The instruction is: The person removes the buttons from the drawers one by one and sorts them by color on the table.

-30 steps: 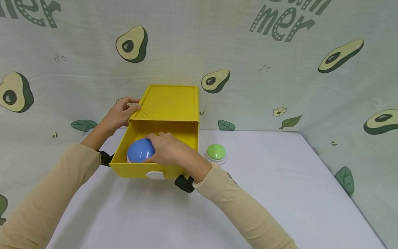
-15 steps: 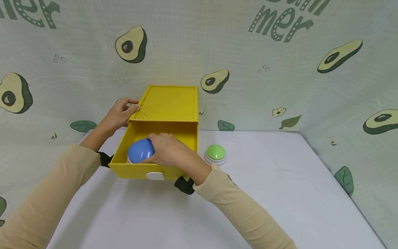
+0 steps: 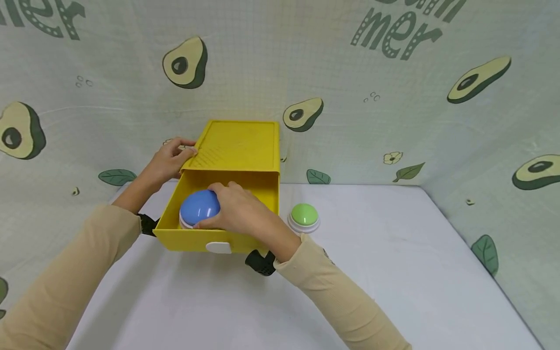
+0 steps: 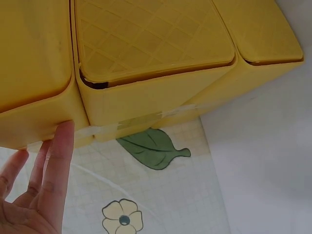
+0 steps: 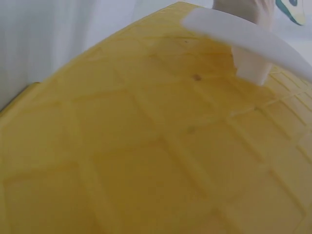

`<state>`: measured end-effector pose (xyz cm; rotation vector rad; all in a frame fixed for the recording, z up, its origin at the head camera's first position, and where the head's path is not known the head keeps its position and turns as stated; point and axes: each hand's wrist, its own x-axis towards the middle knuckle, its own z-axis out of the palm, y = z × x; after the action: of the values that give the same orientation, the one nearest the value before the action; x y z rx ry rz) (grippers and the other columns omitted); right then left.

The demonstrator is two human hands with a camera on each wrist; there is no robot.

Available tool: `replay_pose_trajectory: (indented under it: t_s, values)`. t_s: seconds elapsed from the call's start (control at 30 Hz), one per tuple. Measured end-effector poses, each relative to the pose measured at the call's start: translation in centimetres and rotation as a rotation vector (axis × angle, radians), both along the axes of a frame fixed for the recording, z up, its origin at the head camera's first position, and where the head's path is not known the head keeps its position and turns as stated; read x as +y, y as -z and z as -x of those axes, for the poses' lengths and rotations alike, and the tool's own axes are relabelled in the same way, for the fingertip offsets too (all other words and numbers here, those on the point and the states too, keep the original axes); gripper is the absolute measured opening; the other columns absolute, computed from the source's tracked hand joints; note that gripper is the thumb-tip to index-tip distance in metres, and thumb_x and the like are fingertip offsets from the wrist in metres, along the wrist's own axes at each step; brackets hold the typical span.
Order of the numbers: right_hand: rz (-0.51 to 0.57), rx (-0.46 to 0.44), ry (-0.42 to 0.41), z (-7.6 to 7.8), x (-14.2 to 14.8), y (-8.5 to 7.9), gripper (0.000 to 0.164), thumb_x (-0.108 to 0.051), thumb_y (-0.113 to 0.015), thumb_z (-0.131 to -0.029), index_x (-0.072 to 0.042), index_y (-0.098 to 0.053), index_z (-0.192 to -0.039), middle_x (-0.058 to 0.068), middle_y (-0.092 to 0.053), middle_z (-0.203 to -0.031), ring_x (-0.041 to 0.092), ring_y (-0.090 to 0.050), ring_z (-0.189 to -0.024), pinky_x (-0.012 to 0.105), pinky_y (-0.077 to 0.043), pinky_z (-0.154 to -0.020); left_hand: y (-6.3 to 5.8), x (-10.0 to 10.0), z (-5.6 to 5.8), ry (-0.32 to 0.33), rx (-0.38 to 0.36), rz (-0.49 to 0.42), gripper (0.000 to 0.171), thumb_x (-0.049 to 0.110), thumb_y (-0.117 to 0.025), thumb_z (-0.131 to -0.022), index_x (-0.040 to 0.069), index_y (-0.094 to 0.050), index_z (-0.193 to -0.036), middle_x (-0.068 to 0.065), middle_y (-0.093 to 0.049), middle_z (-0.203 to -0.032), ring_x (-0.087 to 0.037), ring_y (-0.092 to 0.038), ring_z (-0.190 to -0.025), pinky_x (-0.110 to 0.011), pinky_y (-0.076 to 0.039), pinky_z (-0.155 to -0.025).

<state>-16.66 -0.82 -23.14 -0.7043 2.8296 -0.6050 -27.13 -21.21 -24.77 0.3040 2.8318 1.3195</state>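
A yellow chest of drawers (image 3: 240,146) stands at the back of the table, its top drawer (image 3: 183,239) pulled out. Inside that drawer at the left is a blue dome push button (image 3: 199,208) on a white base, tilted a little. My right hand (image 3: 245,209) reaches over the drawer front and grips the button by its right side; its far fingers are partly hidden. My left hand (image 3: 168,158) steadies the chest's upper left edge. In the left wrist view its fairly straight fingers (image 4: 57,170) press against the chest's yellow wall.
To the right of the chest sits a green push button (image 3: 305,215) with a white base. A white knob (image 3: 218,247) sticks out of the drawer front. Behind the white table (image 3: 393,272) hangs an avocado-print cloth (image 3: 341,73).
My right hand has lifted the blue button slightly within the drawer, so more of its white base shows. The left hand and the chest have stayed put.
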Motion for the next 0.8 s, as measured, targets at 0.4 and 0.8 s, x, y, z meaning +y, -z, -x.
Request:
replay_pose_trajectory:
  t_s: [0.4,0.8]
  values:
    - [0.125,0.005,0.013,-0.6,1.0,-0.7,0.079,-0.053,-0.069,-0.076,-0.017,-0.04,-0.139,0.007,-0.047,-0.126,0.018,-0.049,-0.109,0.032,-0.05,-0.088,0.0,0.1,-0.1,0.003,-0.01,-0.009,0.057,0.045,-0.037,-0.097,0.009,-0.031,-0.141,-0.024,-0.047,-0.126,-0.032,-0.057,-0.1,-0.041,-0.055,-0.079]
    - [0.175,0.023,0.017,-1.6,2.2,-1.5,0.079,-0.053,-0.071,-0.074,-0.021,-0.039,-0.139,0.006,-0.045,-0.125,0.017,-0.052,-0.107,0.033,-0.05,-0.089,0.0,0.1,-0.1,-0.003,0.0,0.001,0.057,0.045,-0.037,-0.097,0.009,-0.032,-0.141,-0.023,-0.049,-0.124,-0.027,-0.059,-0.094,-0.038,-0.056,-0.077]
